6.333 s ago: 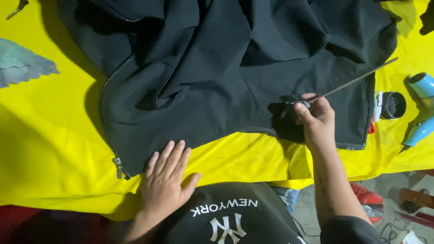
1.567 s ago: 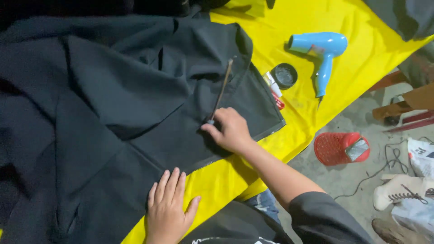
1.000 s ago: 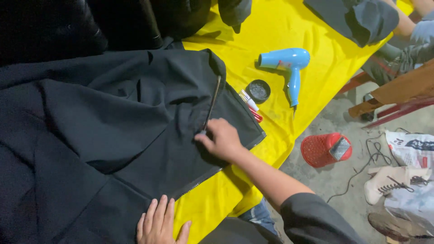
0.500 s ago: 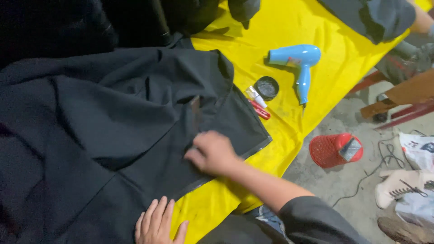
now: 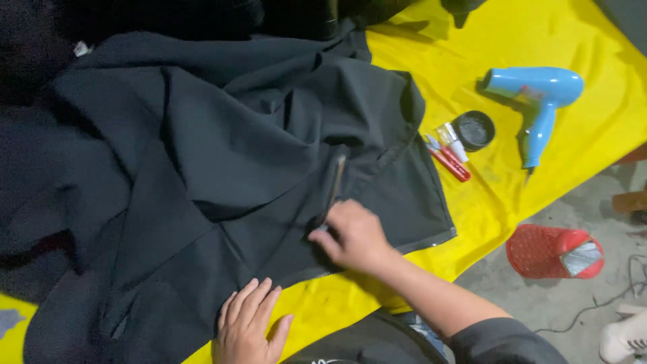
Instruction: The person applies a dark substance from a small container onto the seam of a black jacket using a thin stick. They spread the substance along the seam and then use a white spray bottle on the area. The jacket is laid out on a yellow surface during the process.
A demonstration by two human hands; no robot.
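A large black garment (image 5: 222, 155) lies spread over a yellow sheet (image 5: 499, 195). My right hand (image 5: 354, 236) is closed on a thin rod-like tool (image 5: 333, 189) that rests on the fabric and points away from me. My left hand (image 5: 249, 327) lies flat with fingers apart on the garment's near edge, holding nothing.
On the sheet to the right lie a blue hair dryer (image 5: 536, 98), a round black tin (image 5: 473, 129) and red and white pens (image 5: 448, 155). A red slipper (image 5: 552, 251) and a cable sit on the grey floor at the right.
The view has swung back and forth across the garment. My right hand slid the tool a little toward me along the fabric. The left hand stays flat at the near edge.
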